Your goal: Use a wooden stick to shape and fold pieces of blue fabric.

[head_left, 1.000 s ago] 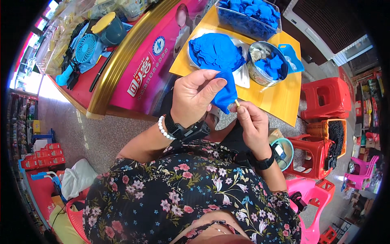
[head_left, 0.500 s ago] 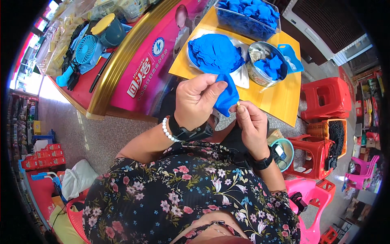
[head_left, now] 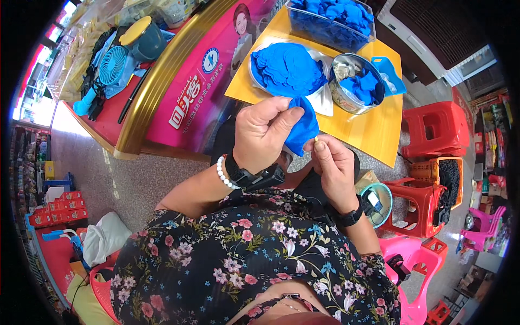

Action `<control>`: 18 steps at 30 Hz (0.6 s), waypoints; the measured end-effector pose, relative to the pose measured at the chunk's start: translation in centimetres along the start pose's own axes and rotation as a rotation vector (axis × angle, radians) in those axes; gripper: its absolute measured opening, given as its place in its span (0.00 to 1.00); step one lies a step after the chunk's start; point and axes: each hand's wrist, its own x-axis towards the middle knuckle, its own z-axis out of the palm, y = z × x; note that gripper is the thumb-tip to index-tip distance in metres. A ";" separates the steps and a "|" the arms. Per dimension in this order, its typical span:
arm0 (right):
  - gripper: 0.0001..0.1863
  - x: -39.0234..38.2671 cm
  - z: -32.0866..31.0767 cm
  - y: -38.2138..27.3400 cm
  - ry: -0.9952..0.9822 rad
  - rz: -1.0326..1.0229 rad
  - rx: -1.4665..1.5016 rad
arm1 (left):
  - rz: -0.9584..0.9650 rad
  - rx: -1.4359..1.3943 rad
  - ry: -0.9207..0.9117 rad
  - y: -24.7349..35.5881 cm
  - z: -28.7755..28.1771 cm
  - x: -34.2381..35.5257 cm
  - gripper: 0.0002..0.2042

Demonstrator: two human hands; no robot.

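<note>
My left hand (head_left: pixel 261 134) pinches a thin blue cloth-like piece (head_left: pixel 304 125) between thumb and forefinger, and the piece hangs toward the right. At its lower right edge, my right hand (head_left: pixel 336 170) is closed, thumb against forefinger, on a tiny pale yellow bit (head_left: pixel 316 139) too small to identify. Just beyond my hands, a fanned pile of similar blue pieces (head_left: pixel 287 69) lies on the yellow table (head_left: pixel 360 132). Right of the pile stands a round tin (head_left: pixel 349 102) holding crumpled blue pieces and something whitish.
A clear plastic box (head_left: pixel 331 37) full of blue pieces stands at the table's far edge. Beside the tin is a blue plastic tray (head_left: pixel 394 82). A pink counter (head_left: pixel 179 122) with gold trim runs on the left. Red stools (head_left: pixel 436 131) and a pale teal bin (head_left: pixel 382 201) are on the right.
My right hand has shifted very slightly to the left and down. The left hand keeps its pinch on the blue piece almost unmoved.
</note>
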 end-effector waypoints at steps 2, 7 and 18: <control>0.13 0.1 -0.1 0.4 0.010 -0.031 -0.035 | 0.043 -0.016 0.002 -0.3 0.0 0.1 0.03; 0.11 0.0 -0.3 0.4 0.040 -0.024 -0.100 | -0.027 -0.009 0.018 0.2 -0.1 0.2 0.04; 0.08 0.3 -0.7 1.1 0.156 -0.128 -0.248 | -0.152 0.080 -0.096 1.7 -1.2 1.2 0.10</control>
